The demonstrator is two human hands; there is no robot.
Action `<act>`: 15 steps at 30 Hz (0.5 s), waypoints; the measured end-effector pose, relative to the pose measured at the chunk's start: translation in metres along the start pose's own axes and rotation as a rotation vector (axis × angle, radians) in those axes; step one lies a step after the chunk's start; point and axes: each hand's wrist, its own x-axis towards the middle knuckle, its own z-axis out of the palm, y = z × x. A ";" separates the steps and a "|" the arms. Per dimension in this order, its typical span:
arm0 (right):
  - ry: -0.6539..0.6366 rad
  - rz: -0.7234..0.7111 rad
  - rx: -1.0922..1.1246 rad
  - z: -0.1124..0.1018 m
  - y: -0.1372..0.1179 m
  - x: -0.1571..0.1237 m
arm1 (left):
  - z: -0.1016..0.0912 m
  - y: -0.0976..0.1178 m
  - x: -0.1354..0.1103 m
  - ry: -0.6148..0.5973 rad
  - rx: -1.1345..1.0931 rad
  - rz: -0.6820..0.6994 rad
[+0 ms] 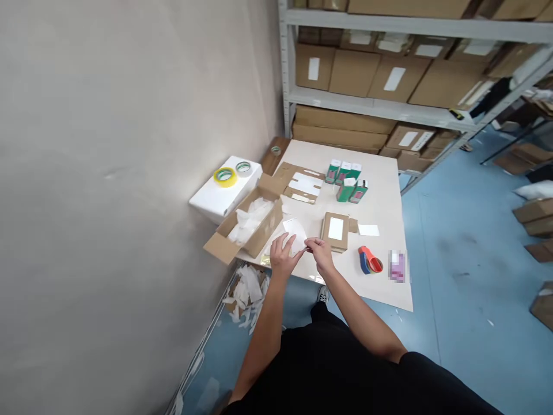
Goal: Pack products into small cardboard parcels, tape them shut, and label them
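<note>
A white sheet of paper (pixel 295 229) is between my two hands above the near edge of the table. My left hand (pixel 282 257) has its fingers over the sheet's left side, the thumb reaching toward the right hand at the lower corner. My right hand (pixel 320 253) is closed in a pinch at the sheet's right corner; what lies under those fingertips is too small to make out. Just right of it sits a small brown cardboard box (pixel 336 231) with a white label. An orange and blue tape dispenser (pixel 370 260) lies farther right.
An open carton (pixel 265 229) with white packing paper stands at left, beside a white box (pixel 206 196) carrying tape rolls (pixel 225 177). Several green boxes (pixel 344 173) and a flat cardboard piece (pixel 288 172) lie farther back on the table (pixel 384 225). Shelving (pixel 371 99) stands behind; paper scraps (pixel 249 288) lie below.
</note>
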 end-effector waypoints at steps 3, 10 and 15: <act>0.099 -0.040 0.033 -0.041 -0.014 0.031 | 0.050 0.012 0.023 -0.077 -0.084 -0.063; 0.144 -0.013 0.045 -0.123 -0.030 0.085 | 0.160 0.013 0.047 -0.103 -0.463 -0.537; 0.187 0.016 0.019 -0.164 -0.010 0.116 | 0.208 0.011 0.050 -0.212 -0.452 -0.548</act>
